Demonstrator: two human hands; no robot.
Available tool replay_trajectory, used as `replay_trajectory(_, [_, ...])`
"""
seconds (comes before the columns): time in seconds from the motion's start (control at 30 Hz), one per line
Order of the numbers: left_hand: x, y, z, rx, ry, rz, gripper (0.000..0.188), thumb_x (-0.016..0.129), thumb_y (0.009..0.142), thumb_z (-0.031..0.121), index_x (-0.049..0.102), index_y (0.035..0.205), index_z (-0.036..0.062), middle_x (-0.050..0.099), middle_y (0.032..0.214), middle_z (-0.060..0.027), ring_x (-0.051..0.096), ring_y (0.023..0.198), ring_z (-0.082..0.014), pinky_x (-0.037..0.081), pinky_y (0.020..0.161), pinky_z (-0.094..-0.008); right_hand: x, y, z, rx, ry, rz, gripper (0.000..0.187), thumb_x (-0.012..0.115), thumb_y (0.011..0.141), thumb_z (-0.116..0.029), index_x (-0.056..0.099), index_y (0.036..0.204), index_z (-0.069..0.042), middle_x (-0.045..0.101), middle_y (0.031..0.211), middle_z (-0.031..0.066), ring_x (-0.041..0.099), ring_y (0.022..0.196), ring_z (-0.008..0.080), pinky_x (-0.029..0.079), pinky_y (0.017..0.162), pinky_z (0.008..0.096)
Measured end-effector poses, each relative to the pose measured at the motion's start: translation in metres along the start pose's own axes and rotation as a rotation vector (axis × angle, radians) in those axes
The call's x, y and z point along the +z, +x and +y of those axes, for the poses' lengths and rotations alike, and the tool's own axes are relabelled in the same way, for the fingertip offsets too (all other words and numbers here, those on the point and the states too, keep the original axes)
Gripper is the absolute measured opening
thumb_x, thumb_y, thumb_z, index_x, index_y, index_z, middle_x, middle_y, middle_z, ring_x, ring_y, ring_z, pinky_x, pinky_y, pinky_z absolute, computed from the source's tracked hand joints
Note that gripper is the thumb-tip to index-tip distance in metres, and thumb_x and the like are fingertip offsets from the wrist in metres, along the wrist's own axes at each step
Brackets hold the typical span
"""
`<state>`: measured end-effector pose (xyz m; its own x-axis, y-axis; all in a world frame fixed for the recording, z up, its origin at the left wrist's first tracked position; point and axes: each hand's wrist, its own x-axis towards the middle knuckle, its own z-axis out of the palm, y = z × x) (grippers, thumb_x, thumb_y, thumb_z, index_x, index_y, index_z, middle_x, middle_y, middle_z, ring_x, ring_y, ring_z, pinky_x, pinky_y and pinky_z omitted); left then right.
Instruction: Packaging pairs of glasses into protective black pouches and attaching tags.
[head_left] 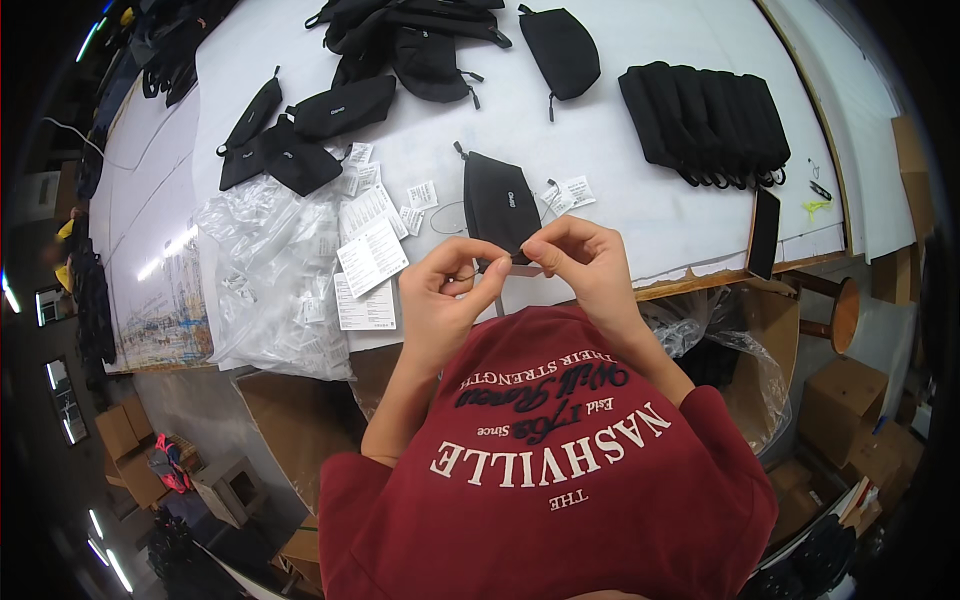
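Note:
A black zippered pouch [492,200] lies on the white table just in front of me, its zipper pull at the far left corner. My left hand [448,285] is closed in a pinch at the pouch's near end. Beside it my right hand [588,262] pinches too, the fingertips of both hands almost meeting. What they hold is too small to make out; a pale edge shows just under the fingers. Small white labels [572,194] lie right of the pouch, and a thin dark string loop [447,218] lies to its left.
Printed white cards [372,255] and a clear plastic bag of labels [275,265] lie to the left. More black pouches [345,107] are heaped at the back, with a neat row [705,120] at the right. A dark phone-like slab [763,234] sits at the table's near edge.

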<state>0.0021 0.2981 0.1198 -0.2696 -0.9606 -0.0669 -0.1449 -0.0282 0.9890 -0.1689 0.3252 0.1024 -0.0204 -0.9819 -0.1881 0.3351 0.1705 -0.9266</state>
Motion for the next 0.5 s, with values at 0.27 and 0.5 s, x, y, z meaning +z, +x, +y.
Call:
replay_trajectory(0.27, [0.0, 0.001, 0.003, 0.032, 0.13, -0.04, 0.007, 0.069, 0.078, 0.005, 0.066, 0.083, 0.002, 0.029, 0.053, 0.0101, 0.023, 0.05, 0.0002, 0.015, 0.047, -0.02, 0.002, -0.002, -0.004, -0.151, -0.379, 0.053, 0.01, 0.073, 0.079, -0.012, 0.068, 0.078, -0.003, 0.064, 0.068, -0.0003, 0.048, 0.058, 0.0029, 0.035, 0.054, 0.0188])
replay_trajectory(0.5, [0.004, -0.004, -0.007, 0.039, 0.174, -0.112, 0.007, 0.069, 0.078, 0.005, 0.066, 0.084, 0.0022, 0.033, 0.053, 0.0087, 0.025, 0.049, -0.0003, 0.018, 0.046, -0.0203, -0.023, 0.014, -0.007, -0.118, -0.472, -0.11, 0.016, 0.07, 0.081, -0.015, 0.063, 0.076, -0.001, 0.061, 0.07, 0.0016, 0.051, 0.065, 0.0059, 0.038, 0.06, 0.0219])
